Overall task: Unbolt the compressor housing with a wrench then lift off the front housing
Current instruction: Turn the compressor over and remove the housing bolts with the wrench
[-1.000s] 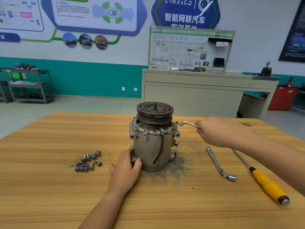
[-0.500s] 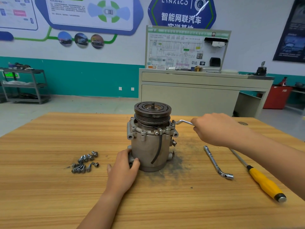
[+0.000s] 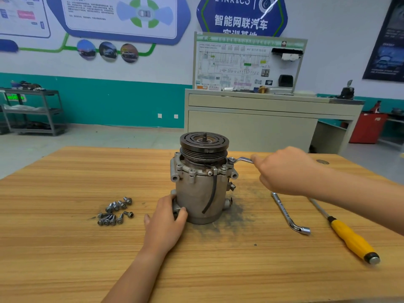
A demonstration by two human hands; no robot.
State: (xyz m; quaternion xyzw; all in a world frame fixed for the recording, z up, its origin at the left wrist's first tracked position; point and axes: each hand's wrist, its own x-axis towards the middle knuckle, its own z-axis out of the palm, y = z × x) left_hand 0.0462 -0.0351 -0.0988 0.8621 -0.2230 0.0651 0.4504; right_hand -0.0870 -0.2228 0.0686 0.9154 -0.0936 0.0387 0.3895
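We brace the compressor and hold a wrench to its top flange.

The compressor (image 3: 201, 193) stands upright, pulley (image 3: 204, 145) on top, mid-way across the wooden table (image 3: 65, 248). Our left hand (image 3: 166, 221) curls round a lug at the base, at 7 o'clock on the body, with the thumb against the housing wall. Our right hand (image 3: 286, 171) is closed round the handle of the wrench (image 3: 241, 159), whose ring end sits on the flange at 2 o'clock. Loose bolts (image 3: 115, 212) lie heaped at 8 o'clock from the compressor, an L-shaped socket wrench (image 3: 288, 213) lies at 4 o'clock, and a yellow-handled screwdriver (image 3: 349, 239) lies beyond it, apart.
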